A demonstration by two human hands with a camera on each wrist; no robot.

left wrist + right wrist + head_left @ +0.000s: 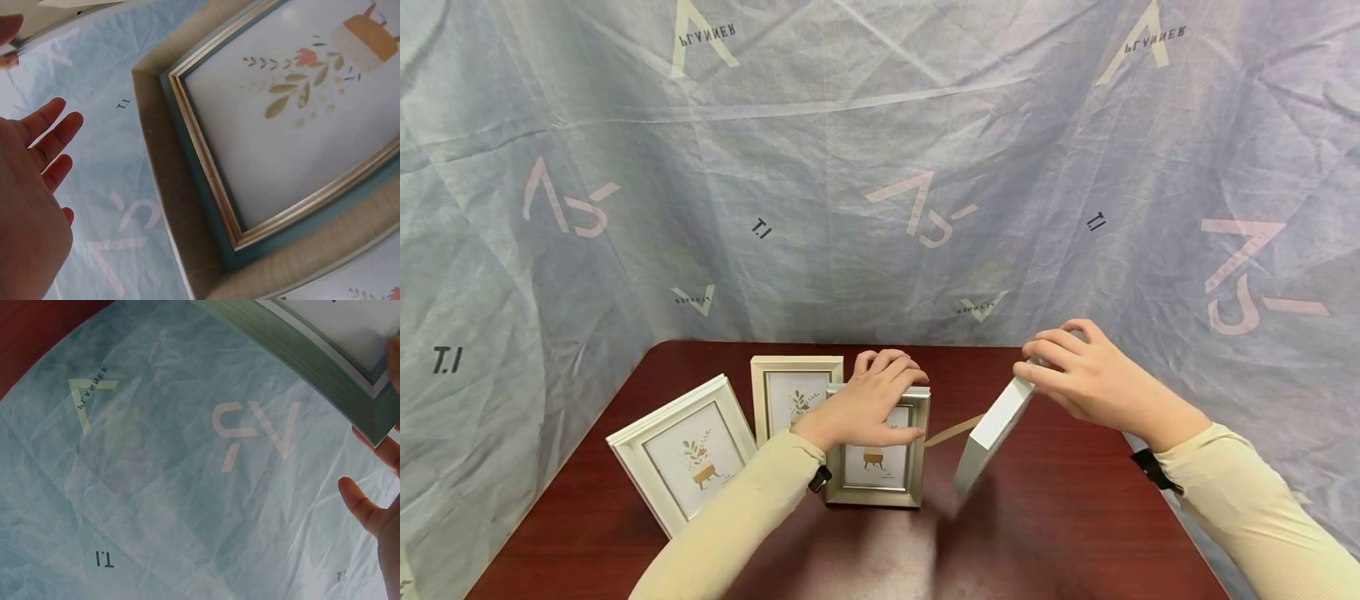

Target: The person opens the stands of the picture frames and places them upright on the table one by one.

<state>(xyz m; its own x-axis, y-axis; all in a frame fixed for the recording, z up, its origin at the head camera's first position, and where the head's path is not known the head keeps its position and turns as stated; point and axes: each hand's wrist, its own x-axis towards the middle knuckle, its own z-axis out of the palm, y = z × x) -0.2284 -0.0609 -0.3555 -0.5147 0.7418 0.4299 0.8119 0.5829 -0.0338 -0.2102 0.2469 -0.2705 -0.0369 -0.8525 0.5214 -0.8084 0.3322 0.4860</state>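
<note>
My left hand (868,408) is in front of the upper part of a silver picture frame (874,497) standing upright on the table. In the left wrist view its fingers are straight and apart from the silver frame's wide border (187,206). Farther right, my right hand (1093,379) grips another picture frame (996,425) by its top, so it tilts edge-on to the head view. The right wrist view shows the fingers around a corner of that frame's greenish-grey border (325,381). A thin brown strip (955,430) shows between these two frames.
A white picture frame (658,483) leans at the left of the dark red table (1067,533). Behind the silver one stands a cream picture frame (797,363), partly hidden. Grey printed cloth (820,167) hangs around the table's back and sides.
</note>
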